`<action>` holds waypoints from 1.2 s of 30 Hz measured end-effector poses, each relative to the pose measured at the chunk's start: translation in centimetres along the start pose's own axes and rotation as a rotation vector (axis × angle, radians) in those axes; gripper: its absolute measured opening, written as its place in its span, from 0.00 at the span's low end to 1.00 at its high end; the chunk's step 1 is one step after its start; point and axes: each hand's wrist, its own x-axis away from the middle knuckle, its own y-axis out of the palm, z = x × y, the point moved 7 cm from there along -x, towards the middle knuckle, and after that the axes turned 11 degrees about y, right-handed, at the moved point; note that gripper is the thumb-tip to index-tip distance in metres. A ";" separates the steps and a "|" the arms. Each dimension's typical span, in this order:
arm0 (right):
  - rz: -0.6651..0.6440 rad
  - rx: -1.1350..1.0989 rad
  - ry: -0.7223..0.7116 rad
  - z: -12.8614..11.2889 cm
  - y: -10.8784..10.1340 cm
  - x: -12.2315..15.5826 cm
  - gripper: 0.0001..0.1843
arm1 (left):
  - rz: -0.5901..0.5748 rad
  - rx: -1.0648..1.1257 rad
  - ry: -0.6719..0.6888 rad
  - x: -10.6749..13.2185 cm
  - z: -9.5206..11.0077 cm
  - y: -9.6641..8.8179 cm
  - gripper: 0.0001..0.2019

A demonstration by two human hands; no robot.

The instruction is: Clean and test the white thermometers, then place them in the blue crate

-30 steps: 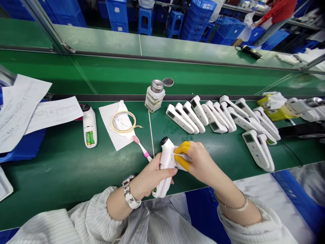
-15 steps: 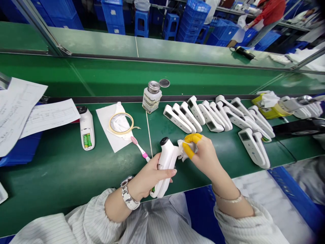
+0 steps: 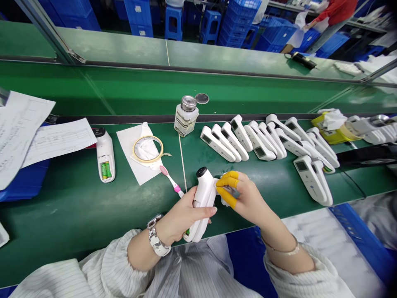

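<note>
My left hand [image 3: 182, 217] is wrapped round the handle of a white handheld thermometer [image 3: 201, 198], held above the green bench [image 3: 77, 207] near its front edge. My right hand [image 3: 245, 198], with yellow finger cots on thumb and forefinger, pinches a small white cloth with a grey patch [image 3: 231, 191] against the thermometer's side. A pink toothbrush [image 3: 172, 181] lies just left of the device.
A row of several white thermometers [image 3: 263, 142] lies to the right. A solvent dispenser bottle [image 3: 186, 114] stands behind. A tape roll [image 3: 148, 148] rests on white paper, another thermometer with green batteries [image 3: 104, 159] lies left, beside paper sheets [image 3: 46, 140]. Another person in red [image 3: 335, 8] works far back.
My right hand drew the cloth a little away from the thermometer and has now come back against its side. The left hand has kept its grip and barely moved.
</note>
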 end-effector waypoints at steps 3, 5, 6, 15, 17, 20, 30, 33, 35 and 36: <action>-0.050 -0.029 0.013 -0.1 0.1 -0.2 0.05 | -0.002 -0.014 0.005 0.0 0.1 0.0 0.25; -0.060 -0.034 0.018 -0.1 0.1 -0.3 0.06 | 0.000 -0.020 0.009 0.0 0.1 0.0 0.25; -0.061 -0.036 0.020 -0.1 0.1 -0.4 0.07 | 0.001 -0.023 0.012 0.1 0.1 0.1 0.25; -0.116 -0.040 0.069 0.2 -0.1 -1.1 0.03 | -0.015 -0.058 0.044 0.2 0.1 0.3 0.26; -0.145 -0.080 0.064 0.2 -0.2 -1.2 0.03 | -0.016 -0.067 0.038 0.2 0.2 0.3 0.27; -0.180 -0.146 0.074 0.3 -0.3 -1.3 0.03 | -0.010 -0.077 0.044 0.2 0.3 0.3 0.27; -0.174 -0.197 0.129 1.3 -0.4 -1.6 0.02 | -0.039 -0.117 0.090 0.2 0.0 0.3 0.27; -0.180 -0.173 0.096 1.1 -0.3 -1.3 0.03 | -0.039 -0.126 0.106 0.1 0.1 0.3 0.27; -0.180 -0.170 0.086 1.0 -0.2 -1.2 0.03 | -0.039 -0.130 0.111 0.1 0.2 0.3 0.27; -0.163 -0.178 0.099 1.0 -0.2 -1.1 0.03 | -0.039 -0.131 0.106 0.0 0.2 0.3 0.27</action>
